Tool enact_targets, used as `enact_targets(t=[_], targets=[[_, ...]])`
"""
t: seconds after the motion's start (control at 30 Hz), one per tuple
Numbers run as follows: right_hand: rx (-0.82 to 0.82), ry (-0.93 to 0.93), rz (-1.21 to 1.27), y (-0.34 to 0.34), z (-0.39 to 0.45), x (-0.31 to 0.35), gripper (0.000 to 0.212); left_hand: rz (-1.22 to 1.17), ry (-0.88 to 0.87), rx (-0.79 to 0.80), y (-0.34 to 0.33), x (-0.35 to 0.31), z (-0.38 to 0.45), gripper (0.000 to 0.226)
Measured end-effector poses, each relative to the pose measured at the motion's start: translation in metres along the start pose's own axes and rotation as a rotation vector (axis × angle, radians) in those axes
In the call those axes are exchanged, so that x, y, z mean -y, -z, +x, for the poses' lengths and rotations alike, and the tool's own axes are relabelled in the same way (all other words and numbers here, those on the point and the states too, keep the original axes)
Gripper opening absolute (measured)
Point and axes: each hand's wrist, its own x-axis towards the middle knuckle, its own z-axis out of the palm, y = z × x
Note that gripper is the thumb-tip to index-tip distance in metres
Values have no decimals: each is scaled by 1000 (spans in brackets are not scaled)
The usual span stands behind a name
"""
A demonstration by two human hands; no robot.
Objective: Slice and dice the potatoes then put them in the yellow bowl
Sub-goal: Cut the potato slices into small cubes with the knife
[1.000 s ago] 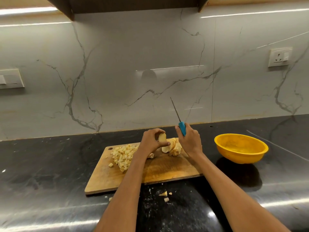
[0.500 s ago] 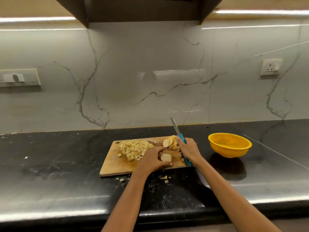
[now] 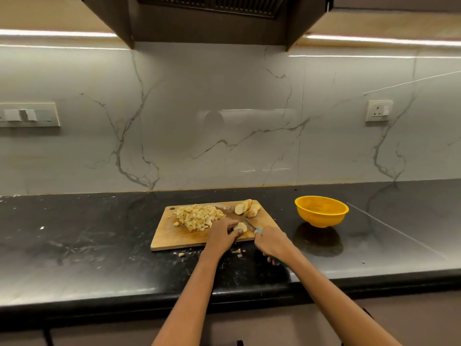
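Two bare forearms entering from the bottom of the frame, no sleeves, left hand, right hand, no rings or watch visible

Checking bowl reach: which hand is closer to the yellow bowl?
Right. The right hand, gripping the knife, sits between board and yellow bowl; the left hand is farther off, holding a potato slice.
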Motion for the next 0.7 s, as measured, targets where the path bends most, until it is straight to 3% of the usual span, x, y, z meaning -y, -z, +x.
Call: enact_targets(t=[0.37, 0.53, 0.7], targets=[[-23, -53, -40, -7, -2, 8, 43, -38, 6, -29, -2, 1, 2, 38], [-86, 22, -231, -13, -2, 14, 34, -44, 15, -30, -5, 4, 5, 38], [-23, 90, -397, -17, 11, 25, 32, -55, -4, -34, -2, 1, 5, 37]])
